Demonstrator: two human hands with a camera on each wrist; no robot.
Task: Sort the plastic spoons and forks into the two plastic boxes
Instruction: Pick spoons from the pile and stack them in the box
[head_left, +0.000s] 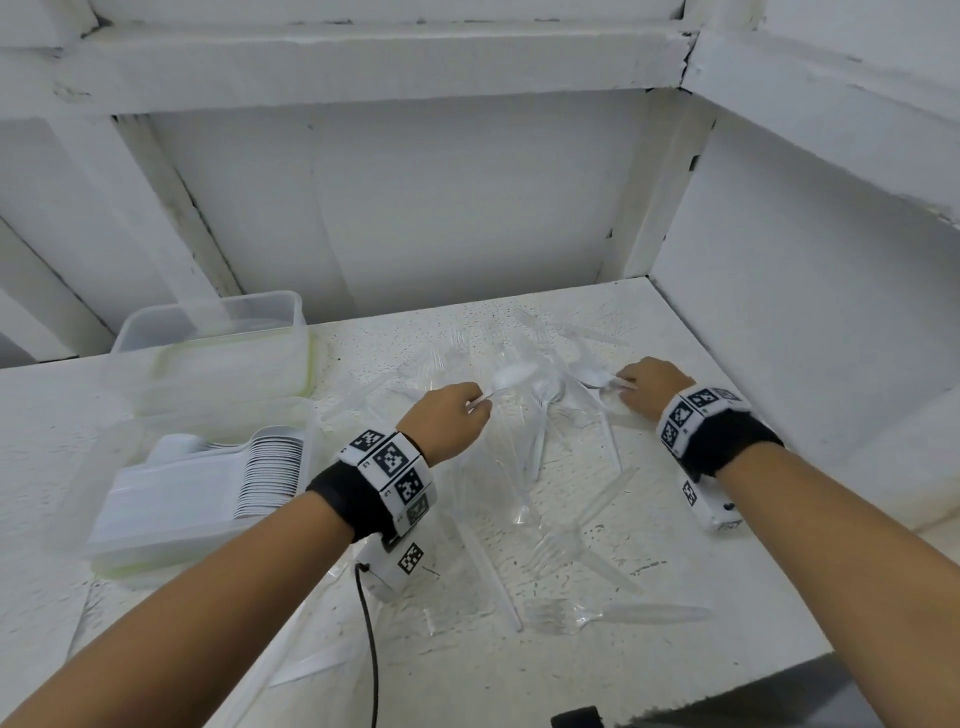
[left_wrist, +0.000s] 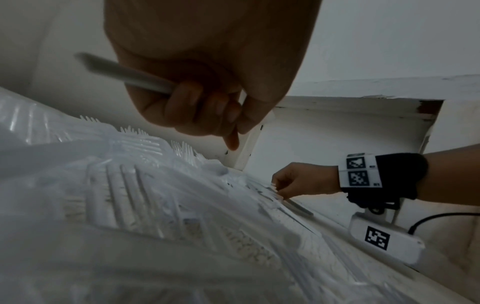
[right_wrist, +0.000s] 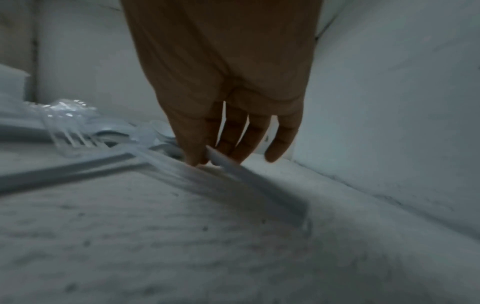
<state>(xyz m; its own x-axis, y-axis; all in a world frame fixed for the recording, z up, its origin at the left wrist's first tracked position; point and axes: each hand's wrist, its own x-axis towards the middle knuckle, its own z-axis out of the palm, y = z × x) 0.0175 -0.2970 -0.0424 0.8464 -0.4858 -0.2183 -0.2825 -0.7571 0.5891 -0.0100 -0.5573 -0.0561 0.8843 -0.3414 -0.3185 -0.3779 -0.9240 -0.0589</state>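
Looking down from the head view, we see the left hand (head_left: 451, 415) raised a little above the white table (head_left: 727, 597), its fingers curled round the handle of a white spoon (head_left: 511, 378) whose bowl points away from the body. In the left wrist view the same handle sticks out of the closed fist. The right hand (head_left: 649, 387) is low at the far right of the table, near the side wall, thumb and fingers pinching the handle of a second spoon (head_left: 597, 378) that lies on the surface. Between and before the hands we find a loose pile of clear forks (head_left: 558, 613) and white spoons. At the left stand the two plastic boxes, touching: the near box (head_left: 130, 540) holds a packed row of white spoons, while what the far box (head_left: 218, 353) holds we cannot tell.
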